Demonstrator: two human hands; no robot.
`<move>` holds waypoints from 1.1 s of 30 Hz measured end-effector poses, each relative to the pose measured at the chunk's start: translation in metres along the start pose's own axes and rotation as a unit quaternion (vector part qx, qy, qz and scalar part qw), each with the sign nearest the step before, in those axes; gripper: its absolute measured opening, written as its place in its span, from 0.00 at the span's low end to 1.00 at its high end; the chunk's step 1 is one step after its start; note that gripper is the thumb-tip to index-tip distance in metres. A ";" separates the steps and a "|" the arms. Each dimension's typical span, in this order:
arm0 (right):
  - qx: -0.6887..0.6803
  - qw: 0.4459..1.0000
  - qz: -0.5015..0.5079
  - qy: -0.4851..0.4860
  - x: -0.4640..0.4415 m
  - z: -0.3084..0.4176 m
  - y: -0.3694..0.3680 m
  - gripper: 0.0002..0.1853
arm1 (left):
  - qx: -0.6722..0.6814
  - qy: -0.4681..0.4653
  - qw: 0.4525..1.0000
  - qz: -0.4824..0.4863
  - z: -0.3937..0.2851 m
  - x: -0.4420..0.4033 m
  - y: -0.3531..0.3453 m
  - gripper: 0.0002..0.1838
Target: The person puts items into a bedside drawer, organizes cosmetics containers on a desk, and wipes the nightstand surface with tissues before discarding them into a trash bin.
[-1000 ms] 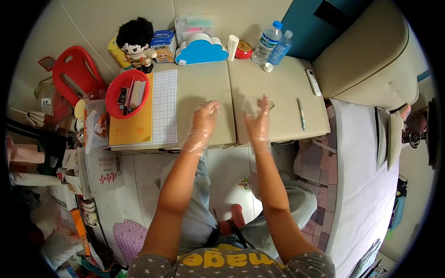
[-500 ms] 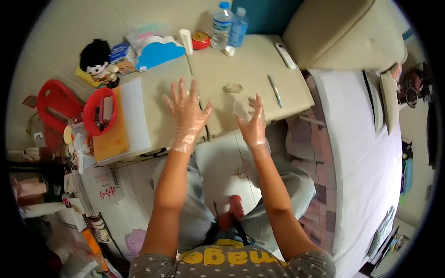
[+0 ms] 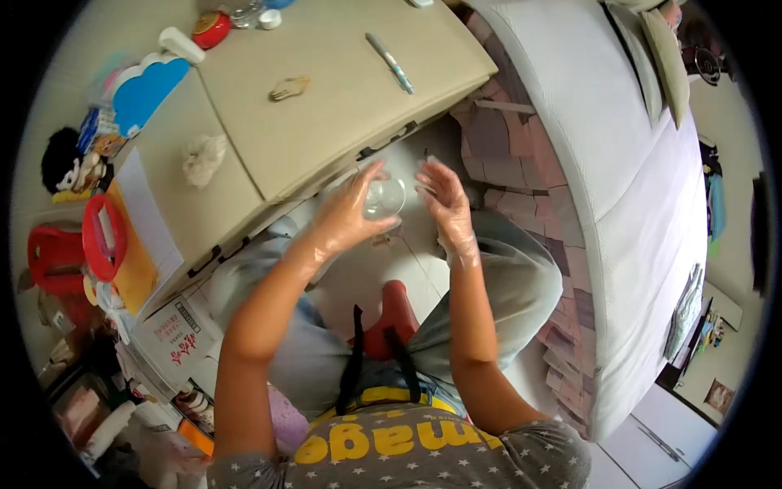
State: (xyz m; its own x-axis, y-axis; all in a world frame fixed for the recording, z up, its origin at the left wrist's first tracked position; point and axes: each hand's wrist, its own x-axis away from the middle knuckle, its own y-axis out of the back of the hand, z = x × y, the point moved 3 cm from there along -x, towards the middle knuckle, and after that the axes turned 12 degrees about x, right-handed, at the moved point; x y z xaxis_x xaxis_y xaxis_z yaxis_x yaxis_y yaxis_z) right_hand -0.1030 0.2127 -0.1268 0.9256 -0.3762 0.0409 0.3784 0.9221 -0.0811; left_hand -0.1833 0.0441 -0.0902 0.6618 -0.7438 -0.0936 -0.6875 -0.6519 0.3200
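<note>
We see the gloved left hand point(image 3: 346, 215) grasping a clear round container point(image 3: 386, 197) between thumb and fingers; it lies right of that palm, its axis too unclear to tell. Farther right, the right hand point(image 3: 446, 200) hangs half-curled, apart from it.

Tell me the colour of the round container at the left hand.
The round container is colourless and see-through; it shows best in the head view.

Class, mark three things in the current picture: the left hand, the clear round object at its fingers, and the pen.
Left hand point(image 3: 346, 213): head view, middle of the gloved hand.
Clear round object point(image 3: 387, 196): head view, its see-through middle.
Pen point(image 3: 390, 63): head view, middle of the barrel.
</note>
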 end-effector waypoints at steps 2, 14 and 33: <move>0.094 0.986 -0.128 -0.058 0.003 -0.110 0.044 0.16 | -0.012 0.046 0.998 0.030 0.013 0.004 -0.016 0.42; 0.483 0.760 0.084 -0.426 0.028 -0.284 0.011 0.16 | -0.026 0.205 0.978 0.039 0.089 0.006 -0.043 0.39; 0.277 0.934 -0.124 -0.191 -0.001 -0.138 0.033 0.11 | -0.090 0.191 0.977 0.032 0.100 -0.001 -0.048 0.40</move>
State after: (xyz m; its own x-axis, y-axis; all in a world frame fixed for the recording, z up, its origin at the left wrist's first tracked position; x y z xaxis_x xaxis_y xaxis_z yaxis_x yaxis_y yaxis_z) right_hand -0.0903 0.2312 -0.2668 0.7001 -0.6222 0.3504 0.4216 0.7562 0.5004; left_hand -0.1807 0.0609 -0.1992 0.7062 -0.6502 0.2803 -0.6901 -0.5435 0.4779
